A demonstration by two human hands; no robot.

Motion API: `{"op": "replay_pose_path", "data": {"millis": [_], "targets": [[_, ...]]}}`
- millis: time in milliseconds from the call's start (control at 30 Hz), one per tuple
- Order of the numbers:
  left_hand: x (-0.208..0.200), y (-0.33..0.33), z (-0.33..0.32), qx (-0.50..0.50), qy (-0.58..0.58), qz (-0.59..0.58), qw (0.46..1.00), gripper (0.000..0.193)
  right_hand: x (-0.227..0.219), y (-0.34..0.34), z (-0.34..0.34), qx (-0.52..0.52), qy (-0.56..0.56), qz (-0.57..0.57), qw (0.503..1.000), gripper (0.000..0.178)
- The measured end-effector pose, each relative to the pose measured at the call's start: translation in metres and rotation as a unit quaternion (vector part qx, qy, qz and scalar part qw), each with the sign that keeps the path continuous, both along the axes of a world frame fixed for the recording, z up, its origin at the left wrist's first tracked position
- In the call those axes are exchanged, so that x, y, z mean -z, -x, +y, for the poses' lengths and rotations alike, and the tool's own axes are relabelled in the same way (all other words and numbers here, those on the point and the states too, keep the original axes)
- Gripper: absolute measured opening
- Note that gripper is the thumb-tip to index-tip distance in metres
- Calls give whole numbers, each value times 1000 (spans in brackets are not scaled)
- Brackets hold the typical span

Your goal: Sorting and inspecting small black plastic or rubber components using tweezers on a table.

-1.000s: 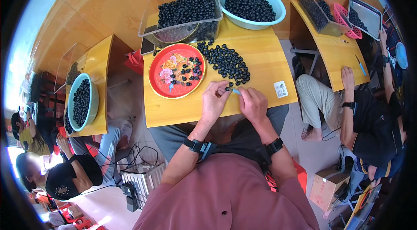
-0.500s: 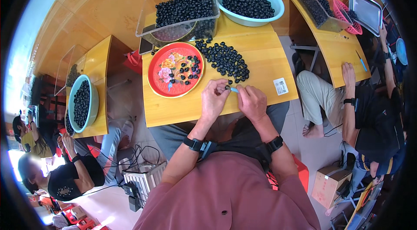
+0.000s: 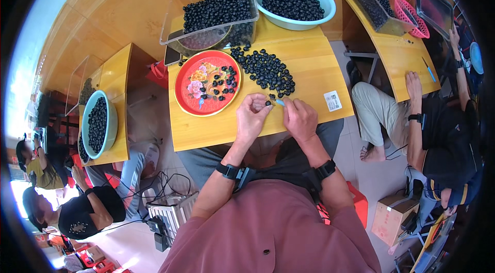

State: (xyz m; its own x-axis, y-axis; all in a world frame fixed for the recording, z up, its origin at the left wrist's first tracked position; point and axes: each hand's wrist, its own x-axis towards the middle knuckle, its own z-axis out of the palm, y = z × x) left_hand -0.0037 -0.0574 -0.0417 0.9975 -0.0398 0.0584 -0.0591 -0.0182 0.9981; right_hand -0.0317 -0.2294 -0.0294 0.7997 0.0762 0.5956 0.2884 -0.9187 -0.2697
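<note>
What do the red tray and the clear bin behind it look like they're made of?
Red tray: probably painted metal or melamine, glossy, with a printed flower pattern and a thin yellowish rim. Clear bin: looks like rigid transparent plastic; the dark berries show through its walls.

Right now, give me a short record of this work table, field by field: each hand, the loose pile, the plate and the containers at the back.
left hand: pinches one dark round fruit
right hand: holds a small light-blue tool at that fruit
loose pile: dark fruits on the wooden table, just beyond the hands
plate: red flowered plate, a few fruits on it
back: clear bin and light-blue basin, both full of fruits
</note>
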Motion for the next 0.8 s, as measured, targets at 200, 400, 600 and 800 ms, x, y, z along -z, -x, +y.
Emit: {"op": "replay_pose_path", "data": {"millis": [200, 400, 600, 800], "targets": [[-4, 0, 3, -30, -33, -43, 998, 24, 0, -2, 4, -13, -13, -23, 1000, 14], [-9, 3, 0, -25, -78, -73, 994, 15, 4, 2, -2, 2, -6, -28, 1000, 18], [-36, -7, 35, -88, -178, -191, 961, 17, 2, 3, -1, 4, -12, -25, 1000, 16], [-49, -39, 74, -166, -290, -211, 919, 13, 3, 2, -1, 9, -22, -37, 999, 15]]}}
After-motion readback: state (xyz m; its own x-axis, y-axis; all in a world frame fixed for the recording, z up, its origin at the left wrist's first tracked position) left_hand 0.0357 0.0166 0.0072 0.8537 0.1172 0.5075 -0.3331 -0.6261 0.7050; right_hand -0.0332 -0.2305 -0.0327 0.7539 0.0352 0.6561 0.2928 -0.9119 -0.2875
